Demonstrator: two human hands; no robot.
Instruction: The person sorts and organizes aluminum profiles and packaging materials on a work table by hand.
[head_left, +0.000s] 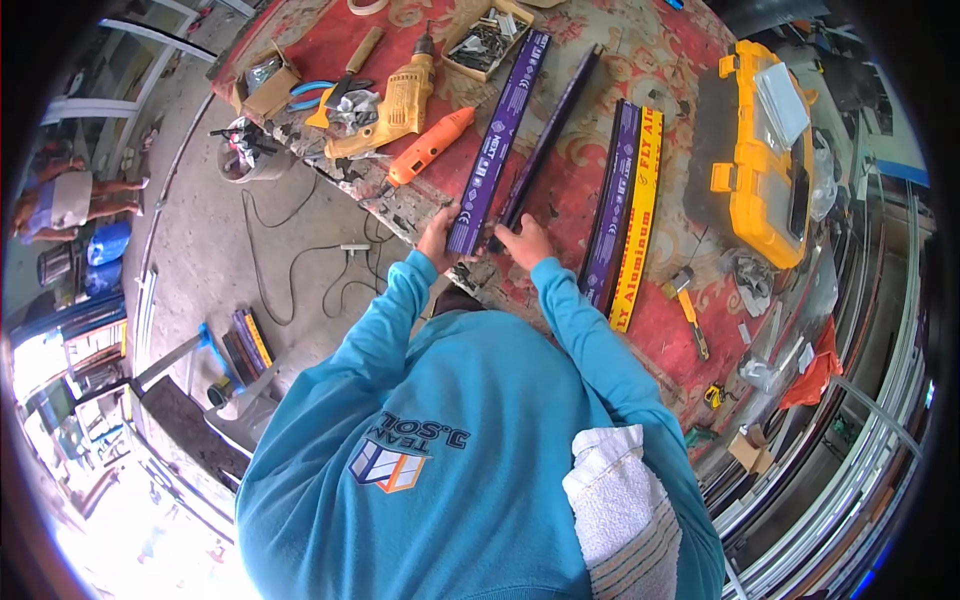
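My left hand point(436, 240) is closed round the near end of an aluminum bar covered in purple printed film point(496, 150). My right hand point(525, 243) grips the near end of a narrower dark bar point(550, 135) beside it. Both bars point away from me over the red patterned table cover, their near ends close together and their far ends farther apart. To the right of my right hand lie another purple-filmed bar point(612, 190) and a bar with yellow "Fly Aluminum" film point(640, 215), side by side. My fingertips are partly hidden behind the bars.
Left on the table point(690, 345) are a yellow drill point(395, 105), an orange power tool point(432, 147) and a box of small metal parts point(487, 38). Right are an open yellow tool case point(745, 155) and a hammer point(690, 315). A cable point(258, 275) crosses the floor. Another person point(75, 200) is far left.
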